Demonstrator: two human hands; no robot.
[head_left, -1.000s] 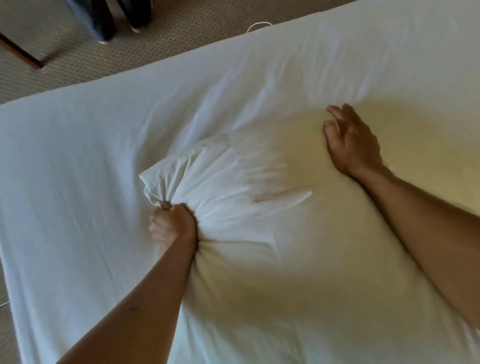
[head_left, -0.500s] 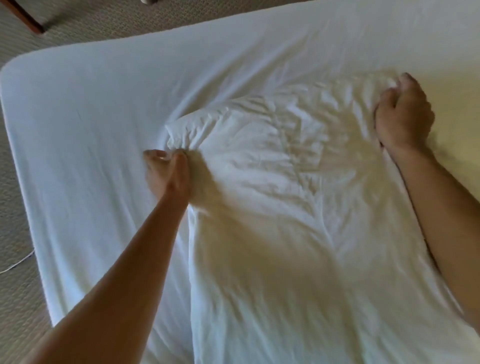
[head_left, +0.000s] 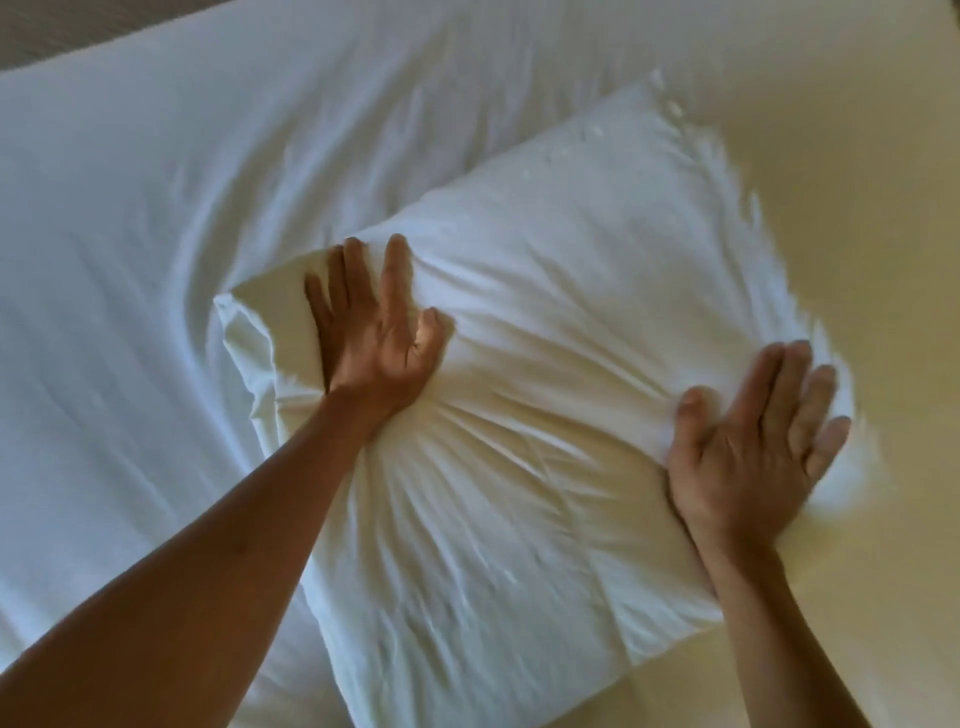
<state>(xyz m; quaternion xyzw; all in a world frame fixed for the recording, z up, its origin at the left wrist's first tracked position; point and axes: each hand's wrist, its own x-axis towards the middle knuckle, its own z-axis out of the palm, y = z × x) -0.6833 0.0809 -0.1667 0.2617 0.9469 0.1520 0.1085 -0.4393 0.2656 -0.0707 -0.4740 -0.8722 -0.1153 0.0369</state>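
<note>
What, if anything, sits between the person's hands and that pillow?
Nothing visible. The left hand and the right hand both lie open directly on the pillow, one near each end.

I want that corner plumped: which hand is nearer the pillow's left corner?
Left. The left hand presses flat on the pillow right beside that corner; the right hand presses flat on the opposite side, far from it.

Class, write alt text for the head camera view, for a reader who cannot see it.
A left hand and a right hand, fingers straight, press on a wrinkled white pillow lying on a white bed sheet, one near each side edge.
</note>
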